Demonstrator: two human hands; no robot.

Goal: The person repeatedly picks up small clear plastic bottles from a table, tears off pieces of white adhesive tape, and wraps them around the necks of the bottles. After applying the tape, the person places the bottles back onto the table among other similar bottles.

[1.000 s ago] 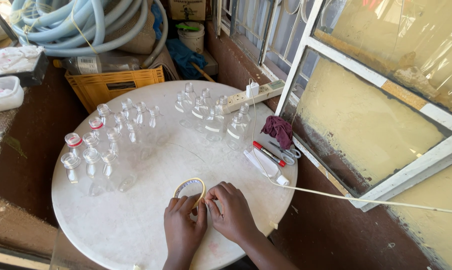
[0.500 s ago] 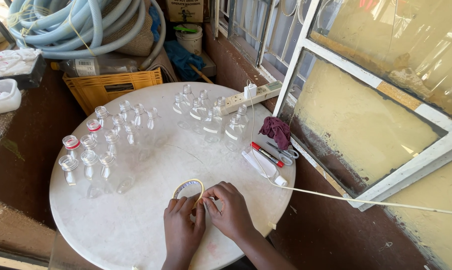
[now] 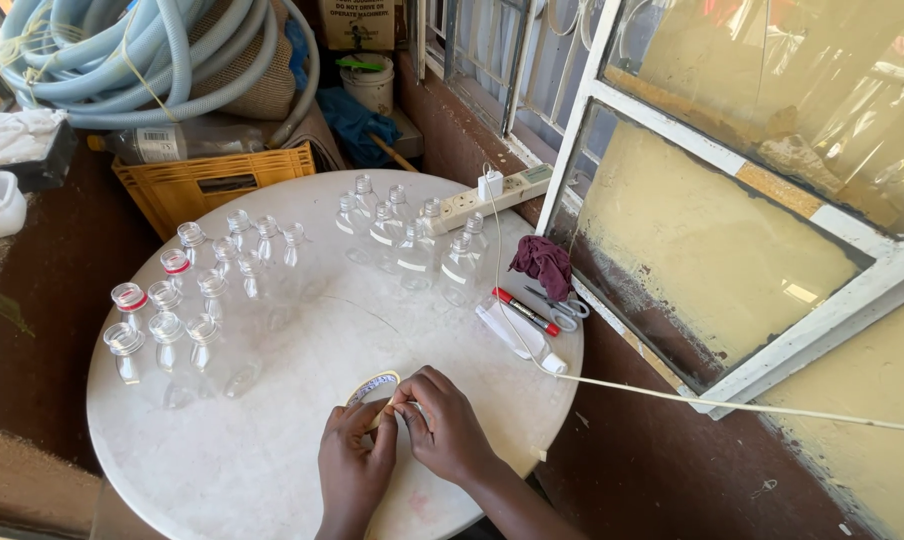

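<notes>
A roll of pale tape [image 3: 374, 385] stands on edge on the round white table [image 3: 272, 460], near its front. My left hand [image 3: 355, 463] holds the roll from below, fingers curled on it. My right hand [image 3: 447, 425] pinches at the roll's right side with thumb and fingertips; the tape end itself is too small to make out. Both hands touch each other at the roll.
Several small clear empty bottles [image 3: 187, 310] stand at the table's left, another group [image 3: 412, 240] at the back. A red marker [image 3: 525, 311], scissors [image 3: 562, 310], maroon cloth [image 3: 542, 262] and white power strip [image 3: 492, 197] lie right. A yellow crate [image 3: 212, 180] and hoses [image 3: 142, 50] lie behind.
My hands stay on the tape roll with only slight finger shifts. The view has drifted a little; nothing on the table moved.
</notes>
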